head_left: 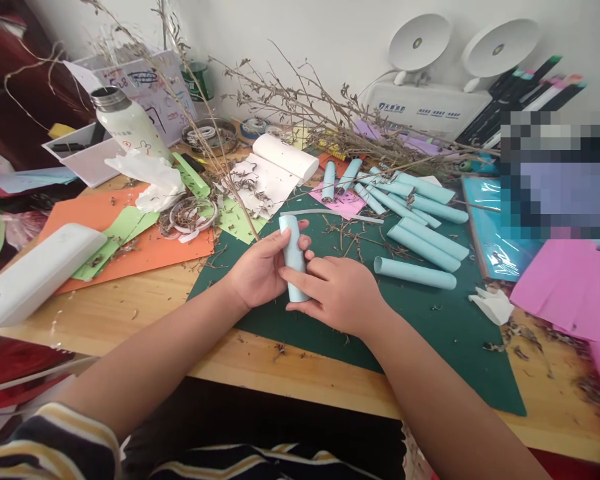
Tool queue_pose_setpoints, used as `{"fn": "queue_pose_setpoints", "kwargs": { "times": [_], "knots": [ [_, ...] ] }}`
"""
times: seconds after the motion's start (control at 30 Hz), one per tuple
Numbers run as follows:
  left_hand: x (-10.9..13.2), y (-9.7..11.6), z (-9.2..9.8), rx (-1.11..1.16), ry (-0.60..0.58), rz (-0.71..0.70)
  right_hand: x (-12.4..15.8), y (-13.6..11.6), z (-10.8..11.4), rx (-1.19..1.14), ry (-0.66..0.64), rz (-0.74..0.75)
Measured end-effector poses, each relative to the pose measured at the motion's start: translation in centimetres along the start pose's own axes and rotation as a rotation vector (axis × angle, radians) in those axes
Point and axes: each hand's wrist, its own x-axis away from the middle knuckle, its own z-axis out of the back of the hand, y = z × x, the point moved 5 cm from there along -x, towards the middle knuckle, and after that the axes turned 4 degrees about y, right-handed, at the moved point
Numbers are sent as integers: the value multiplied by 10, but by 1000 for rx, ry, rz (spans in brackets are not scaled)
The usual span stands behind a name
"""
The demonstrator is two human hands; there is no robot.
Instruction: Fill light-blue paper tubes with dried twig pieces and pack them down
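Striped sleeve point(75, 437) (cropped), hands point(260, 272) point(347, 293) on blue tube point(293, 252), pixelated object point(570, 190), identity unclear

Both forearms angle in from the bottom corners, left forearm point(170, 360) and right forearm point(445, 387), so the hands basically meet mid-view. Left hand point(265, 267) is palm-in, fingers curled into a grip, thumb point(274, 244) along the near side. Right hand point(347, 293) is back-up, index finger point(303, 280) stretched left, right thumb point(305, 307) just below it.
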Motion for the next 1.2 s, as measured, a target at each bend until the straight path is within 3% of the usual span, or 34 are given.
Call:
{"fn": "queue_pose_setpoints", "kwargs": {
  "times": [0.17, 0.3, 0.47, 0.73, 0.83, 0.93, 1.2],
  "knots": [
    [-4, -12, 5, 43, 42, 122, -1, -11, -1, 30, 109, 32],
    [-7, -17, 10, 47, 74, 153, -1, -15, -6, 50, 95, -19],
    [-7, -13, 12, 35, 85, 81, 0, -10, -12, 39, 40, -41],
    [0, 16, 6, -125, 34, -204, -2, -5, -11, -117, -63, 3],
    [1, 34, 11, -259, 46, -397, 0, -4, -7, -201, -87, -20],
    [3, 43, 13, -428, 42, -514, 1, 4, -2, -235, -25, -93],
    [9, 21, 0, -943, -66, -410, 5, 25, 11, -240, 169, -281]
  ]
}}
